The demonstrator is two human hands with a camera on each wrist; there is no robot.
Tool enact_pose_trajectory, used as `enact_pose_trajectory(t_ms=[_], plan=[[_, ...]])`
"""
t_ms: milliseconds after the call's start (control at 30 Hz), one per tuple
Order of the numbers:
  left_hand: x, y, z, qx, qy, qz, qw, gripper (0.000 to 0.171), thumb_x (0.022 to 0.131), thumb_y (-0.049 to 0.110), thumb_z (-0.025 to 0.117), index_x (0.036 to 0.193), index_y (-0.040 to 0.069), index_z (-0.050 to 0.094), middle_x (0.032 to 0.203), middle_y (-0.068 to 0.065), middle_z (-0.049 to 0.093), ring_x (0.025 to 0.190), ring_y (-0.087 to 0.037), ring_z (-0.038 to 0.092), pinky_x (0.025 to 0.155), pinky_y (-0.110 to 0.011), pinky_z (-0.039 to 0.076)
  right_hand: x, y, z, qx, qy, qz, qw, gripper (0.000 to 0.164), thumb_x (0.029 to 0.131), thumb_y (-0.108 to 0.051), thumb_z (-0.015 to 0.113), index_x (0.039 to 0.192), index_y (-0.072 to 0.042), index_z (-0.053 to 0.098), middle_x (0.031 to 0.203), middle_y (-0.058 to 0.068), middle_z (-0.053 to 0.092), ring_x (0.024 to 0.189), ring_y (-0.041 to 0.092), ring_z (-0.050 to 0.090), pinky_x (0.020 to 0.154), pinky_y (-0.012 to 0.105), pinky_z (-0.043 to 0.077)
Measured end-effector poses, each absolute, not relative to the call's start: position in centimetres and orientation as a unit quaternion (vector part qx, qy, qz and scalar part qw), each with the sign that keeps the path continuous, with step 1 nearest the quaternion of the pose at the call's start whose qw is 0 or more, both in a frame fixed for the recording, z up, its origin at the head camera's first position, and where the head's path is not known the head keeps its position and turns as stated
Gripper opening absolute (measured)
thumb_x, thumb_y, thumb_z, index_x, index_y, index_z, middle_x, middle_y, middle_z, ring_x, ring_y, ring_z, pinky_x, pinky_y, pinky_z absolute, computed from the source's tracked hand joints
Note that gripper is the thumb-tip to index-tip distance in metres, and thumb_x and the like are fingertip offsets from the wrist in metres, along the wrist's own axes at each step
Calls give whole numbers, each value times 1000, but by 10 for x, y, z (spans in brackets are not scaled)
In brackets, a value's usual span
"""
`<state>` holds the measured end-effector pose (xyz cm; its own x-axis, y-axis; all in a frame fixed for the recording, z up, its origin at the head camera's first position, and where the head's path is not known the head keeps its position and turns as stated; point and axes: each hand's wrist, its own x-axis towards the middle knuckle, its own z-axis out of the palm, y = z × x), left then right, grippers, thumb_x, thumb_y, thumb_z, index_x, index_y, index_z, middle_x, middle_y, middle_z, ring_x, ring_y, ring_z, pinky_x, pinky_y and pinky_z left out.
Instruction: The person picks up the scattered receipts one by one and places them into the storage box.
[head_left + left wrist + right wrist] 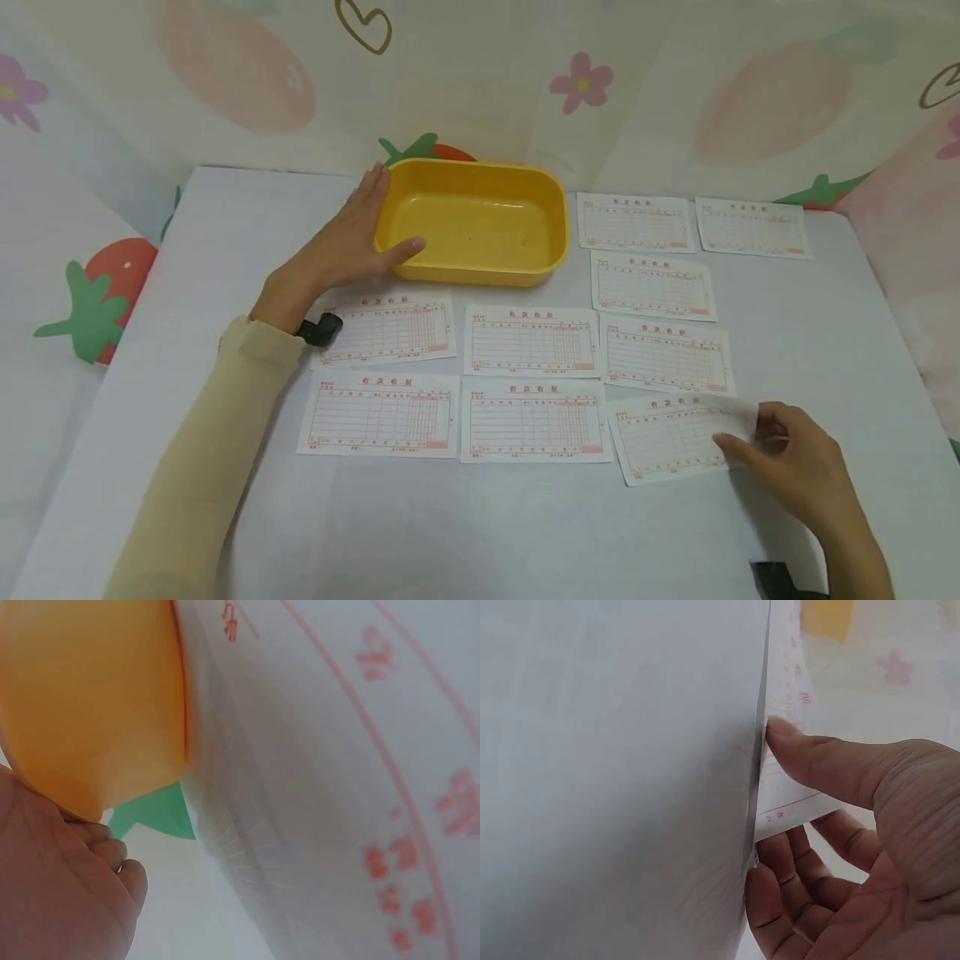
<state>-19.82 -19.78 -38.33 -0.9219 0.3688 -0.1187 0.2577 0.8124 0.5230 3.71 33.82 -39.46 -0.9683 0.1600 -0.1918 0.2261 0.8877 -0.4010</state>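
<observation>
A yellow plastic basin (471,271) stands at the back of the white table. My left hand (341,237) grips its left end, thumb over the near rim and fingers along the outer side; the left wrist view shows that hand (64,877) against the wall of the basin (97,697). At the front right, my right hand (806,467) holds the right edge of a receipt slip (667,442) printed in red. In the right wrist view the thumb of this hand (900,825) lies on the slip (780,802), with fingers at its edge and beneath.
Several similar slips lie in rows: one (390,329) partly under my left wrist, others in the middle (531,342) and front (378,417), and more at the back right (637,223). A patterned curtain (480,83) hangs behind the white table (450,533).
</observation>
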Motion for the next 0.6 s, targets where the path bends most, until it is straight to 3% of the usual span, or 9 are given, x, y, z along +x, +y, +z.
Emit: enact_pose_trajectory(t_ms=[167, 267, 367, 433, 500, 600], plan=[[-198, -198, -384, 166, 947, 257, 102, 114, 96, 75, 51, 170, 17, -15, 180, -2, -16, 169, -31, -5, 136, -60, 8, 39, 339, -396, 82, 970, -220, 54, 44, 93, -27, 83, 117, 7, 68, 107, 29, 75, 89, 38, 74, 66, 18, 46], [-198, -197, -385, 166, 947, 256, 94, 115, 95, 74, 51, 170, 15, -13, 180, -4, -13, 169, -31, -4, 136, -60, 9, 40, 341, -397, 74, 972, -220, 39, 31, 94, -21, 80, 110, 4, 72, 102, 26, 77, 80, 17, 71, 63, 12, 46], [-199, -195, -385, 170, 947, 256, 90, 117, 95, 75, 51, 169, 12, -14, 180, -7, -13, 169, -31, -5, 136, -59, 9, 40, 345, -395, 70, 970, -230, 40, 29, 96, -21, 79, 110, 3, 72, 101, 25, 78, 77, -8, 60, 63, 11, 49], [-199, -194, -386, 174, 947, 257, 87, 117, 95, 74, 51, 169, 11, -14, 180, -8, -13, 169, -30, -7, 136, -58, 9, 41, 350, -393, 68, 966, -243, 47, 28, 97, -23, 78, 110, 1, 72, 101, 23, 78, 77, -18, 53, 63, 10, 50], [-199, -194, -386, 176, 947, 256, 86, 117, 96, 74, 51, 169, 11, -14, 180, -8, -14, 169, -30, -7, 136, -58, 10, 40, 354, -391, 67, 962, -258, 56, 29, 98, -25, 78, 111, 0, 72, 103, 22, 78, 79, -21, 52, 64, 9, 51], [-200, -193, -387, 182, 945, 261, 79, 115, 96, 71, 53, 170, 11, -11, 180, -11, -10, 168, -35, 4, 135, -59, 15, 40, 362, -389, 68, 955, -279, 76, 31, 99, -29, 77, 113, -3, 71, 103, 13, 79, 84, -20, 55, 65, 10, 51]])
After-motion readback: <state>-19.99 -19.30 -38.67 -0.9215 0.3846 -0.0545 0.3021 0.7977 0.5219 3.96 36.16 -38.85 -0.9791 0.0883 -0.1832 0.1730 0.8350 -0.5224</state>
